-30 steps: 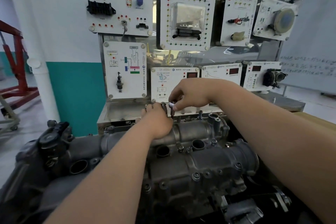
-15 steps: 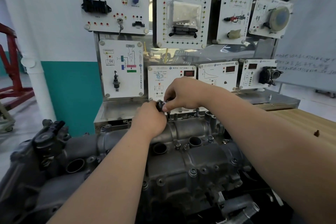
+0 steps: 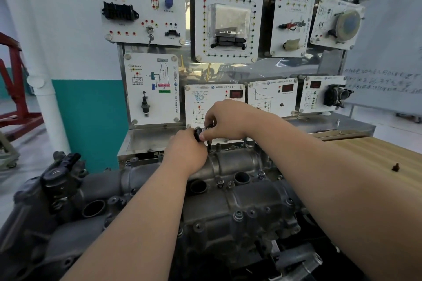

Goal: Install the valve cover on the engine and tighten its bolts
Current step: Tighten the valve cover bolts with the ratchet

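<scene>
Both hands meet at 1 bolt (image 3: 209,145) on the far edge of the valve cover (image 3: 239,162).

The cover already sits on the engine (image 3: 68,223), in the lower centre of the frame. My left hand (image 3: 186,151) curls around a small dark tool (image 3: 198,133), I think to steady it. My right hand (image 3: 225,121) pinches the tool from above with bent thumb and fingers, probably to hold it upright over the bolt. Which kind of tool it is, I cannot tell.
</scene>
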`<state>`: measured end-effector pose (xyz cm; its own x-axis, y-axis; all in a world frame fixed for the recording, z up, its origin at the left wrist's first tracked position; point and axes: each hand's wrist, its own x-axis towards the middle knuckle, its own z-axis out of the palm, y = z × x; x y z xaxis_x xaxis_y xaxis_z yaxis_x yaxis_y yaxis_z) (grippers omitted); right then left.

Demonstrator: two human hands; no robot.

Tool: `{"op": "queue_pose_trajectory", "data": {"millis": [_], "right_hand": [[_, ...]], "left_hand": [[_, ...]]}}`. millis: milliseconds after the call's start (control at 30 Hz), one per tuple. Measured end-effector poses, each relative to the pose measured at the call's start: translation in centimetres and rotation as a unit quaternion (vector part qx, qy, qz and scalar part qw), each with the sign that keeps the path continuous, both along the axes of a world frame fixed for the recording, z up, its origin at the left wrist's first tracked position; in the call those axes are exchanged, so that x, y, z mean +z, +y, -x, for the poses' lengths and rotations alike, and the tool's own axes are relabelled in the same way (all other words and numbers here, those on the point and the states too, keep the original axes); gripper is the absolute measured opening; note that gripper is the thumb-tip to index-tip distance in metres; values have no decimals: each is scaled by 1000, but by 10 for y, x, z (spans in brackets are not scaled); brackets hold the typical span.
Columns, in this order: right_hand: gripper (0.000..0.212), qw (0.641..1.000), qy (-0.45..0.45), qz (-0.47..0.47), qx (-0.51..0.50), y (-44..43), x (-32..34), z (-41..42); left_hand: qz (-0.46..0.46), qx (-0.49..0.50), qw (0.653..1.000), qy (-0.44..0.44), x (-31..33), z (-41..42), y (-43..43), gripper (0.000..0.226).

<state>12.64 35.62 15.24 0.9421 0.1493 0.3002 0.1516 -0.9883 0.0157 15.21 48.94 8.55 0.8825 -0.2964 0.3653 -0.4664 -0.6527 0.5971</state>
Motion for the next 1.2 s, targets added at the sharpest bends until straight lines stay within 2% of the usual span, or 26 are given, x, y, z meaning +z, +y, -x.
{"op": "queue_pose_trajectory", "data": {"millis": [233,333,400,467,533,600,667,733,833,900,1100,1200], "right_hand": [[42,999,44,10,15,8,-13,-9],[29,999,-22,-27,38,9,6,-4],[30,995,-77,-55,37,7,27,2],[43,997,-74,-6,-19,-3,41,5],[52,995,-16,33,-93,-20,40,11],[52,989,45,26,-138,-40,26,19],[49,984,64,-13,-165,-56,14,24],[48,982,53,-27,-181,-64,7,25],[44,981,64,-30,-179,-60,2,20],[48,982,63,-50,-170,-58,0,15],[50,986,42,-53,-154,-52,4,8],[46,986,53,9,-161,-44,5,13]], "left_hand": [[24,-2,1000,-9,-2,-4,-2,25],[11,7,1000,-25,-6,-6,-3,26],[13,9,999,-29,-7,-8,-3,25],[16,7,999,-27,-7,-8,-3,26],[8,9,1000,-26,-7,-8,-3,31],[-13,21,999,-40,-7,-5,-3,45],[-38,39,994,-92,-3,0,-9,57],[-73,36,989,-126,6,6,-30,53],[-211,21,976,-43,15,20,-68,42],[-243,32,968,-46,10,22,-80,43],[-163,33,975,-149,-1,12,-81,44],[-92,-35,988,-122,-1,10,-81,34]]}}
